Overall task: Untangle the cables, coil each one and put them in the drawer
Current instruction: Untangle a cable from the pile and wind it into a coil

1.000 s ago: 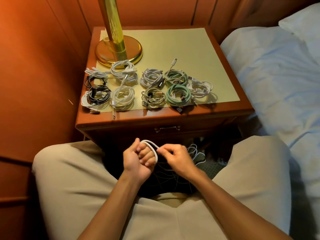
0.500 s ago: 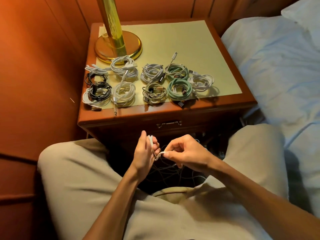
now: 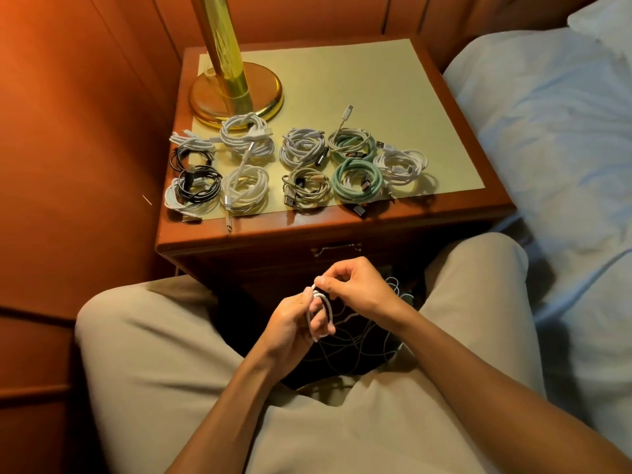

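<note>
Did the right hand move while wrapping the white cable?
Yes. The right hand went up over the left hand, nearer the drawer handle, winding the white cable.

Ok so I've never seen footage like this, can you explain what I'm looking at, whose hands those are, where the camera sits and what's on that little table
The camera is worn on a person's head and looks down, so the arms are that person's own. They sit facing a wooden nightstand beside a bed. On it stand a brass lamp base and about ten finished coiled cables in white, black, grey and green. The drawer handle shows on the front, with the drawer shut. Down in the lap, the left hand has a white cable looped around its fingers, and the right hand pinches that cable, winding it. Loose tangled cables lie below.
</note>
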Tool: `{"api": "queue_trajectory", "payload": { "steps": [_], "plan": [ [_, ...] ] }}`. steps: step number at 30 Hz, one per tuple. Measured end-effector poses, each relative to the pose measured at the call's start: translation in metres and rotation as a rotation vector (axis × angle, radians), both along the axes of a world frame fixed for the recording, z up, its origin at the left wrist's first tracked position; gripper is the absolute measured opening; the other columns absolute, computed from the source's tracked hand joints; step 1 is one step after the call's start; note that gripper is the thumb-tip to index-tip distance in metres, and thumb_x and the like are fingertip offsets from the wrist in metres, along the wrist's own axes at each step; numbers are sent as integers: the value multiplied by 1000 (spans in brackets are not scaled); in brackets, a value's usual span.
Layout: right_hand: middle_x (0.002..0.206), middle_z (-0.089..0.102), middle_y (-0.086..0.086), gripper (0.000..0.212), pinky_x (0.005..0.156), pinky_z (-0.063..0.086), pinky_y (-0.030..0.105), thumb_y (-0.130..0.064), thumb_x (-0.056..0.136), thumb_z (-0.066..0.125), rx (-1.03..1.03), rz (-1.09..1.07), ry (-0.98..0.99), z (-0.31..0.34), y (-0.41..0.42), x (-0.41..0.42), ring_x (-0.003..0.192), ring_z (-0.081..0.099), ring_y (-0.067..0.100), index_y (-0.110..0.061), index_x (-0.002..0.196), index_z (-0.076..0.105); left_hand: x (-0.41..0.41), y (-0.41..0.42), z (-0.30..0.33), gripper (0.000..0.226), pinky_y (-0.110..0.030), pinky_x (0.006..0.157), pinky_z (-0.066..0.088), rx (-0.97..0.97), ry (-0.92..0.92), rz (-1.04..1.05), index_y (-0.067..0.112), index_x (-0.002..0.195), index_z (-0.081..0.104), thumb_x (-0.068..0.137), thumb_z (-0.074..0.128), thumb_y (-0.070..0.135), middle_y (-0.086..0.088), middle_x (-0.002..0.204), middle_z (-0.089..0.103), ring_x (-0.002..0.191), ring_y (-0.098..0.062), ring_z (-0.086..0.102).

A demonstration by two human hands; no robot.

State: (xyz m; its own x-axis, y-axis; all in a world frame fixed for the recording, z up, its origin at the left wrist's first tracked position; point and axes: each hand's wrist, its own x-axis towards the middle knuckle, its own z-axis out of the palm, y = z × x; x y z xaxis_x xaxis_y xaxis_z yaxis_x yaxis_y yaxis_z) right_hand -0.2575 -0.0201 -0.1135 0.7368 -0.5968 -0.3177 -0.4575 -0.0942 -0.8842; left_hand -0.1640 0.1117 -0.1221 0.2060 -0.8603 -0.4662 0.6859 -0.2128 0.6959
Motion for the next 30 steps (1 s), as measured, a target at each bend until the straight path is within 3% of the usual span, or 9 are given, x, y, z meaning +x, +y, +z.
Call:
{"api": "queue_trajectory", "payload": {
  "steps": [5, 9, 14, 17, 20, 22, 24, 28, 30],
  "plan": [
    [65, 67, 4, 30, 54, 47, 25, -25, 99, 58, 149, 0, 11, -10, 12, 10, 55, 60, 11, -7, 83, 74, 8, -1, 4, 38, -33, 73, 52, -15, 242, 202, 8, 68, 54, 99, 41, 26, -9, 66, 52, 61, -18, 53],
    [57, 61, -7, 41, 49, 40, 18, -32, 104, 49, 239, 13, 62, -5, 19, 10, 50, 53, 6, -14, 72, 69, 13, -2, 2, 36, -33, 76, 57, -29, 432, 307, 4, 70, 62, 95, 46, 24, -12, 77, 60, 68, -19, 58],
    [73, 66, 10, 41, 57, 44, 32, -29, 104, 47, 195, 78, 141, -9, 16, 5, 61, 61, 17, -1, 82, 66, 18, -2, 2, 23, -35, 75, 59, 10, 498, 339, -3, 91, 62, 92, 52, 18, -16, 89, 66, 70, -17, 62],
    [76, 68, 7, 33, 55, 46, 24, -23, 103, 50, 216, 93, 130, -7, 12, 4, 64, 61, 14, -9, 81, 69, 17, -2, 4, 23, -36, 73, 59, 23, 524, 319, -5, 97, 61, 90, 54, 15, -18, 91, 65, 71, -18, 61],
    [85, 69, 1, 6, 64, 53, 26, -23, 93, 65, -114, -45, 111, -13, 12, 7, 74, 64, 12, -19, 91, 69, 17, -4, 4, 23, -36, 81, 59, 32, 488, 322, -8, 94, 64, 89, 54, 13, -21, 94, 65, 75, -21, 63],
    [89, 62, -2, 5, 70, 49, 22, -22, 89, 69, -322, -148, 4, -14, 16, 7, 79, 59, 7, -22, 90, 64, 18, -4, 0, 22, -40, 97, 52, 34, 458, 358, -6, 89, 65, 90, 54, 13, -24, 101, 66, 85, -26, 67],
    [93, 53, -5, 5, 71, 45, 17, -20, 88, 70, -359, -126, -108, -11, 20, 6, 80, 54, 3, -22, 89, 66, 19, -5, -2, 21, -44, 105, 46, 35, 430, 384, -3, 86, 64, 93, 52, 13, -28, 108, 66, 99, -32, 68],
    [107, 40, -5, 18, 81, 50, 24, -33, 89, 71, -364, 133, 9, -14, 33, 3, 88, 54, 9, -20, 102, 71, 18, -6, 2, 25, -40, 89, 51, 48, 379, 382, 0, 90, 61, 100, 45, 16, -22, 101, 69, 91, -27, 70],
    [110, 36, -4, 26, 85, 52, 32, -37, 92, 66, -361, 206, 89, -15, 36, 3, 91, 56, 15, -21, 113, 68, 17, -6, 3, 26, -40, 88, 52, 69, 380, 382, 0, 91, 62, 101, 45, 17, -24, 107, 68, 100, -29, 70]
  ]
}}
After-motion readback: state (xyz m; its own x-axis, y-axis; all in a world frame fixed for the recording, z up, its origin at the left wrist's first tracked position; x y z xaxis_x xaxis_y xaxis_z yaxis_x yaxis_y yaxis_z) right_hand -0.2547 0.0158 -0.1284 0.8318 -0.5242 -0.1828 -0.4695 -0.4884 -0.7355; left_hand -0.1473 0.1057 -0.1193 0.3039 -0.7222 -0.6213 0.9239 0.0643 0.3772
